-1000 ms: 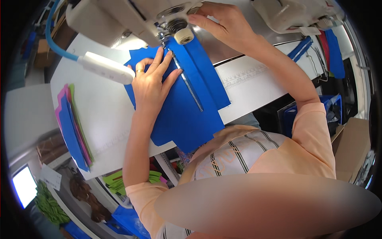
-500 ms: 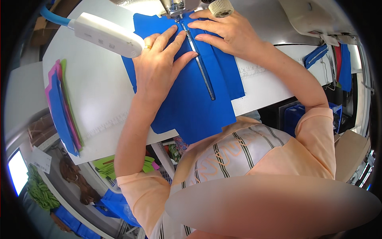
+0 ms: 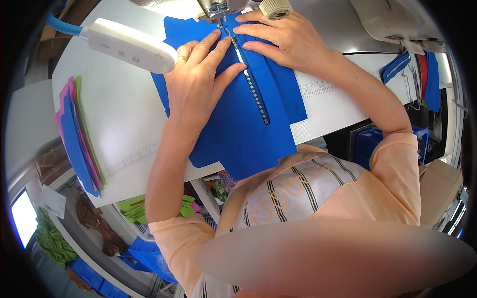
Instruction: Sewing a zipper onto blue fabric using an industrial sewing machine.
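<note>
In the head view, a flat blue fabric piece [image 3: 238, 144] with a silver-toothed metal zipper [image 3: 256, 97] lies on the white, ruler-marked desk [image 3: 124, 114], its far end at the metal sewing-machine head [image 3: 217, 10]. The left hand [image 3: 194, 82] rests spread on the fabric, thumb at the zipper; the right hand [image 3: 293, 39], fingers extended, unclenched, lies right of the zipper.

White bench [image 3: 121, 111], ruler scale [image 3: 131, 156] along its front edge. Lying on it: blue cloth [image 3: 233, 134] centrally; pink, blue and green pieces [image 3: 79, 141] left; folded blue piece [image 3: 395, 68] right.
</note>
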{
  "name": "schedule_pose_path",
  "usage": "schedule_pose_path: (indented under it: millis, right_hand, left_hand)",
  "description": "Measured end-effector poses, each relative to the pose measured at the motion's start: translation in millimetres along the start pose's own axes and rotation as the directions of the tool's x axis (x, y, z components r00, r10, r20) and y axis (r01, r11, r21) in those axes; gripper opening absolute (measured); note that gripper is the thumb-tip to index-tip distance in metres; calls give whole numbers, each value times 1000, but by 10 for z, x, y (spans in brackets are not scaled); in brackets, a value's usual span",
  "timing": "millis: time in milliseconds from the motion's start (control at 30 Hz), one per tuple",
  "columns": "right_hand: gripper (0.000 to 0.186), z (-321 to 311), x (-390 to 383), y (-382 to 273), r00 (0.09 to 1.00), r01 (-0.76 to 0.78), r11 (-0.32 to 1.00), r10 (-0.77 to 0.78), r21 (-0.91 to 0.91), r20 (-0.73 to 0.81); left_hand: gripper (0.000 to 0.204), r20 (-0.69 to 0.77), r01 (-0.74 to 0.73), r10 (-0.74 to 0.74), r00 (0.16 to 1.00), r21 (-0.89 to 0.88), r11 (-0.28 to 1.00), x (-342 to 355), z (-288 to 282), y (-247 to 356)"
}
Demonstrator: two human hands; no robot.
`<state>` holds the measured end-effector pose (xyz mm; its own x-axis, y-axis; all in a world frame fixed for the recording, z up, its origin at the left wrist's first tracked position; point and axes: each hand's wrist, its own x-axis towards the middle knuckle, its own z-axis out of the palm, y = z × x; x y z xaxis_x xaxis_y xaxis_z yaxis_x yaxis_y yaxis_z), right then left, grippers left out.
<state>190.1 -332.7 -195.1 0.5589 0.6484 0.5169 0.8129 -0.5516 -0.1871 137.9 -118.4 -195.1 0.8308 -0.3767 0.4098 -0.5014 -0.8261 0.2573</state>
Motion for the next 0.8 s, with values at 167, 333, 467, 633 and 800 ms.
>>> schedule_pose_path:
  millis: [167, 333, 467, 633, 800]
  right_hand:
    - [27, 15, -4, 32, 1000, -11, 1000, 11, -19, -1]
    - [28, 19, 14, 40, 1000, 8, 999, -7, -36, 25]
    - [28, 24, 36, 27, 1000, -23, 1000, 23, -8, -5]
    - [28, 40, -13, 61, 999, 25, 998, -24, -58, 23]
    - [29, 11, 13, 40, 999, 45, 997, -45, -55, 7]
  left_hand:
    - [44, 2, 6, -6, 1000, 5, 1000, 31, 12, -3]
    - [44, -6, 21, -21, 1000, 13, 1000, 31, 11, -2]
    - [43, -5, 7, -7, 1000, 25, 1000, 20, 10, -9]
    - [40, -97, -83, 90, 991, 72, 994, 30, -4, 26]
    - [42, -41, -46, 47, 998, 44, 998, 6, -16, 16]
